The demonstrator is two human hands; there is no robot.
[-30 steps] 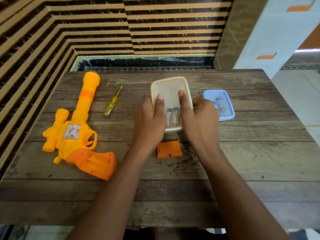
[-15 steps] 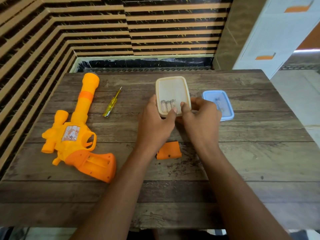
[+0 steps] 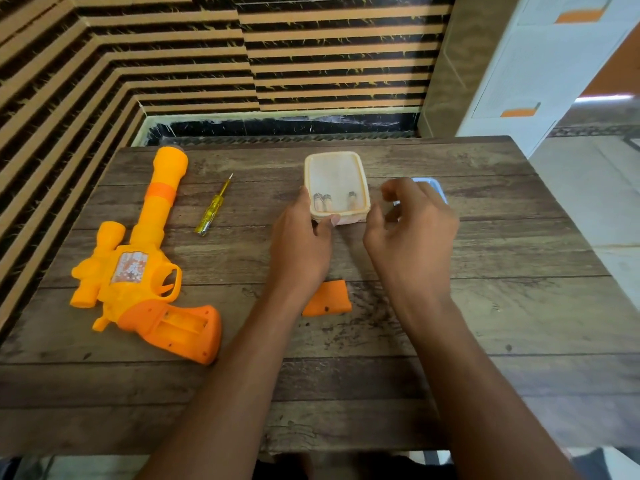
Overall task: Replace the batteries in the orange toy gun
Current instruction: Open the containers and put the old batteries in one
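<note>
The orange toy gun [image 3: 138, 265] lies on its side at the table's left, the battery bay in its grip [image 3: 180, 322] uncovered. Its orange battery cover [image 3: 327, 299] lies loose between my forearms. A clear box with a cream rim [image 3: 336, 168] stands at the middle, and three batteries [image 3: 323, 202] lie at its near end. My left hand [image 3: 301, 244] grips the box's near left corner, thumb on the near rim. My right hand [image 3: 412, 230] hovers just right of the box, fingers loosely curled and holding nothing.
A yellow-handled screwdriver [image 3: 213, 209] lies between the gun's barrel and the box. A blue box [image 3: 433, 187] is mostly hidden behind my right hand. The wooden table [image 3: 519, 306] ends at a striped wall behind and to the left.
The box was tilted and shifted away from me, and the batteries slid inside it. My right hand has let go of it and drawn off to the right. My left hand still holds it.
</note>
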